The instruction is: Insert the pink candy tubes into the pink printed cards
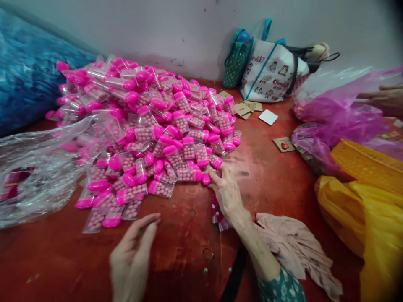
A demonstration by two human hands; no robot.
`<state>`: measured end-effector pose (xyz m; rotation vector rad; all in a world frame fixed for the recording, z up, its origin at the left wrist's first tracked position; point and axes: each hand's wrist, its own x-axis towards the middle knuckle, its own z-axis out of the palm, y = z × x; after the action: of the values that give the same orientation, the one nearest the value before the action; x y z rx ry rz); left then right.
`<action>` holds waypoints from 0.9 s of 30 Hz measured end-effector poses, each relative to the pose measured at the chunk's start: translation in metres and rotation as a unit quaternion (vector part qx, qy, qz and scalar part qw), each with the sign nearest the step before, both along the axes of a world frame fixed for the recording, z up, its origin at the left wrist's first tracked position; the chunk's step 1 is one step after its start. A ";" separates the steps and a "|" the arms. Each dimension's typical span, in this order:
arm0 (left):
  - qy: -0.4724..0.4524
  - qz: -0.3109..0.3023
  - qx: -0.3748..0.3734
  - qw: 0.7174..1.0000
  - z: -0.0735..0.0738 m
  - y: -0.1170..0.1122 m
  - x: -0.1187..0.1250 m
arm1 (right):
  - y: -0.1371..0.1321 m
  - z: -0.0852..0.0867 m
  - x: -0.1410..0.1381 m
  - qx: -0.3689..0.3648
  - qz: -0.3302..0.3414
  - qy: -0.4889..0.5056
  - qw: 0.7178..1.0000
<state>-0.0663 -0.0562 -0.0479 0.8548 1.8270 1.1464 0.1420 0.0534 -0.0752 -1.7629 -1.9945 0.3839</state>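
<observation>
A big heap of small clear plastic containers (189, 149), with bright pink caps and pale pink beads inside, covers the red table. At the heap's near right edge, my right hand (228, 195) has its fingers closed around a pink-capped container (206, 179), partly hidden behind them. My left hand (134, 251) hovers over the table just in front of the heap, slightly blurred. Its fingers are stretched out and nothing shows in them. Beneath my right wrist lies a dark pink printed packet (217, 212), partly covered.
Clear plastic sheeting (40, 167) and a blue sack (31, 71) lie left. Right are a crumpled pale cloth (292, 247), yellow bag (384, 222), yellow basket (371, 163) and purple bag (346, 113). Another person's hand (385, 100) is at the right edge. Cardboard pieces (242, 110) and a tote bag (267, 71) are behind.
</observation>
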 end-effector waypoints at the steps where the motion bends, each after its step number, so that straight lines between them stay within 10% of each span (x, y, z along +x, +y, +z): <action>1: -0.030 -0.023 -0.013 0.999 -0.001 0.013 0.012 | -0.001 0.002 -0.004 -0.004 0.014 0.006 1.000; 5: -0.078 -0.058 -0.013 0.995 -0.008 0.038 0.049 | -0.012 0.018 0.000 -0.020 0.075 0.075 0.994; 15: 0.097 -0.181 0.104 0.973 -0.021 0.064 0.072 | -0.093 0.004 0.038 -0.021 -0.100 0.155 0.983; 27: 0.250 -0.230 0.160 0.927 -0.029 0.077 0.091 | -0.085 0.005 0.022 -0.077 -0.166 0.120 0.976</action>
<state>0.0248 0.0211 -0.0772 1.7959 1.6939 0.9817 0.1641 -0.0317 -0.0700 -1.9958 -1.5065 0.6200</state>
